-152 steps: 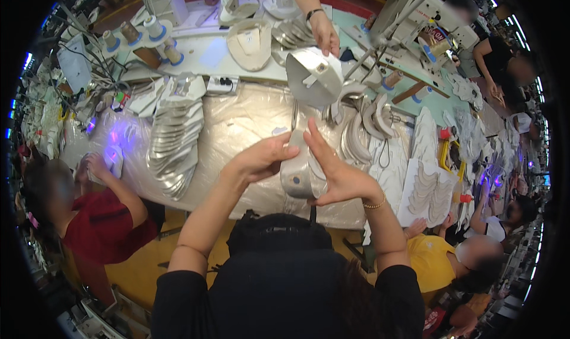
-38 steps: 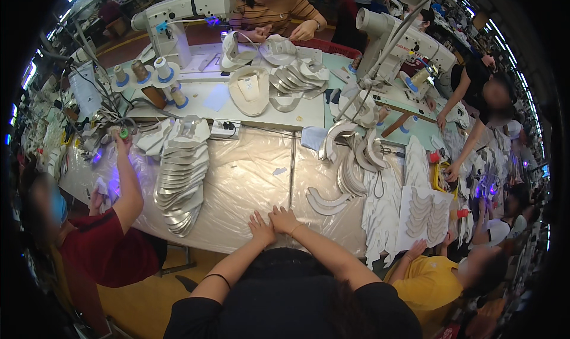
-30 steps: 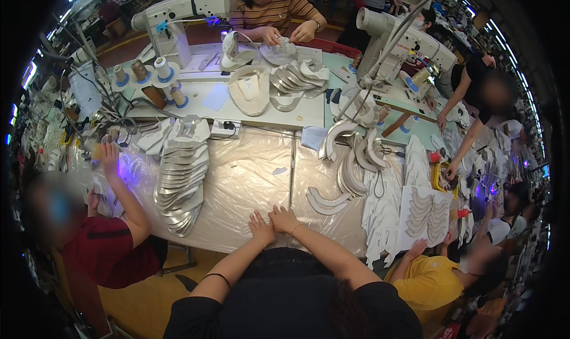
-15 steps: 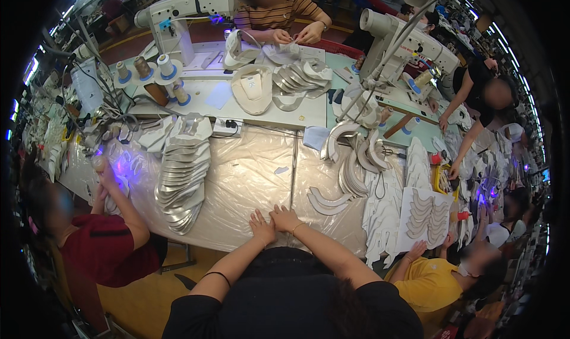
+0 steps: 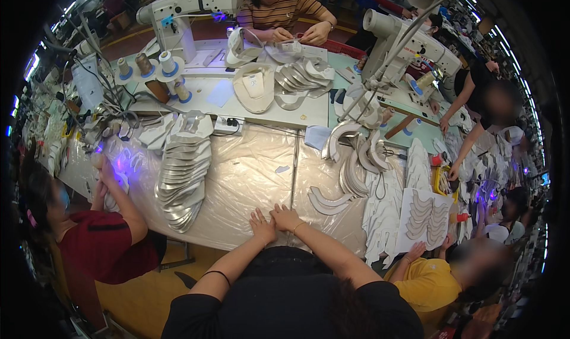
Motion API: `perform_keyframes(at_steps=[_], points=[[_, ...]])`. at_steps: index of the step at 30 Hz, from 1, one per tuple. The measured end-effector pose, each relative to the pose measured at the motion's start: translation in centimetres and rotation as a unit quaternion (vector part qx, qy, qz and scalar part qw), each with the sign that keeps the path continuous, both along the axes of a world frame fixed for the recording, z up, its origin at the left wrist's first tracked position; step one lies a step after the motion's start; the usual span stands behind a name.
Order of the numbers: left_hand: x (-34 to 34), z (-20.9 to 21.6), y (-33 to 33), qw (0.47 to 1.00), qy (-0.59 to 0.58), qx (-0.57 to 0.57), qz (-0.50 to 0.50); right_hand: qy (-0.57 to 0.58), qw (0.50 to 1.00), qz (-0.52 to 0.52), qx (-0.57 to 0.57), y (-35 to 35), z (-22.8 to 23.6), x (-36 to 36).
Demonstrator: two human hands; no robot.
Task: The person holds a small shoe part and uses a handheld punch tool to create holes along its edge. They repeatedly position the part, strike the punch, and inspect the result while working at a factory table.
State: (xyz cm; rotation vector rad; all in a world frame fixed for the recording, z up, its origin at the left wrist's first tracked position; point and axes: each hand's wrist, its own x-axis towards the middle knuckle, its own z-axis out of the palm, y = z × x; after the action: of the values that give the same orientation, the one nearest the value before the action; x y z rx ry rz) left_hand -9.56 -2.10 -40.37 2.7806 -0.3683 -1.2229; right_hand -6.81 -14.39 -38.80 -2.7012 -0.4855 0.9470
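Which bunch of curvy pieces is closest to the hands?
The little pair of strips, right of the hands. The fuller heap beyond it and the long silvery stack at left lie farther away.

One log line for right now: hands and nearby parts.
left hand: flat on table | right hand: flat on table, beside left hand | leftward: silver stack | rightward: curved strips

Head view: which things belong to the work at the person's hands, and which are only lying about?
Probably work:
plastic sheet, under left hand and right hand
two curved pieces, nearby
stack of grey pieces

Probably lying about:
blue cloth
small scrap
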Motion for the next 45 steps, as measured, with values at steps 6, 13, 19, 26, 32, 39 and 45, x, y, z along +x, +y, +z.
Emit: perform_keyframes(at_steps=[6, 13, 19, 26, 32, 39, 45], points=[[0.1, 0.5, -0.2, 1.000, 0.010, 0.014, 0.001, 0.003, 1.000, 0.003, -0.002, 0.0, 0.4, 0.2], [0.3, 1.6, -0.1, 1.000, 0.005, -0.017, 0.020, 0.002, 0.969, -0.152, 0.197, -1.9, 1.5, 8.0], [0.1, 1.3, -0.4, 1.000, 0.004, -0.007, 0.024, 0.100, 0.676, -0.491, 0.540, -3.3, 9.4, 19.8], [0.1, 1.0, -0.5, 1.000, -0.005, 0.017, 0.010, 0.104, 0.621, -0.485, 0.607, -1.9, 16.4, 26.0], [-0.1, 0.4, -0.4, 1.000, -0.005, -0.005, 0.027, 0.066, 0.557, -0.556, 0.614, -1.6, 15.6, 29.0], [-0.7, -1.3, -0.5, 0.999, -0.040, 0.015, 0.022, 0.035, 0.526, -0.584, 0.617, -2.5, 12.4, 28.9], [1.7, 0.9, 0.9, 0.998, 0.038, -0.050, 0.027, -0.091, 0.732, -0.457, 0.498, -4.7, 12.5, 22.8]])
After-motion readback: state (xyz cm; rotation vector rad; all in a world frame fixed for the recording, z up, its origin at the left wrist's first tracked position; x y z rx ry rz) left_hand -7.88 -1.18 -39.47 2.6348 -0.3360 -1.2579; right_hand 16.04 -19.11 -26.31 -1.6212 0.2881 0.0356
